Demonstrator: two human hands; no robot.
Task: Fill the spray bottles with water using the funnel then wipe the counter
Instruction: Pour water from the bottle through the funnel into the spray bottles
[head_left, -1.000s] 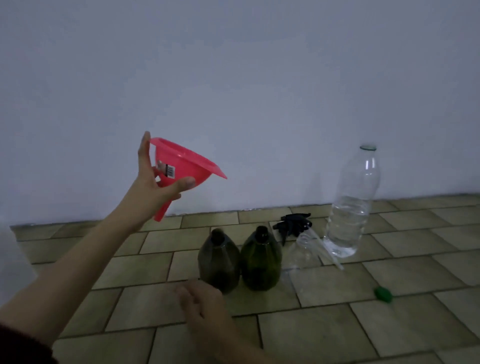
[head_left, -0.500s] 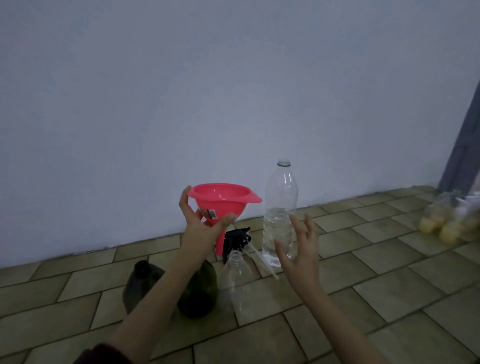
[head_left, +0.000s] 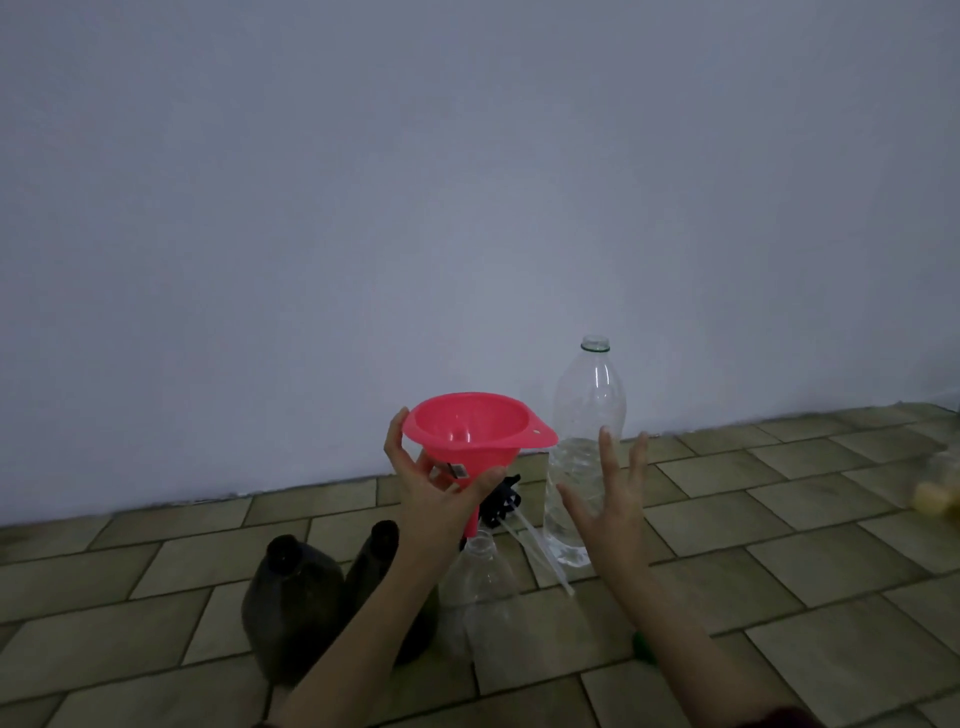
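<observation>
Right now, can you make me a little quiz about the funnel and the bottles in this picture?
1. True or false: the left hand holds the pink plastic funnel.
2. Which one has water in it? A: the tall clear plastic water bottle. B: the small clear plastic spray bottle.
3. Fill the gap: the right hand, fingers spread, reaches toward the tall bottle but does not ____ it yet.

Key
1. True: its grip is round the funnel's cone, spout down over the small clear bottle's open neck.
2. A: the water reaches partway up; the small bottle looks empty.
3. Hold. Whether the fingers already touch the bottle cannot be told.
</observation>
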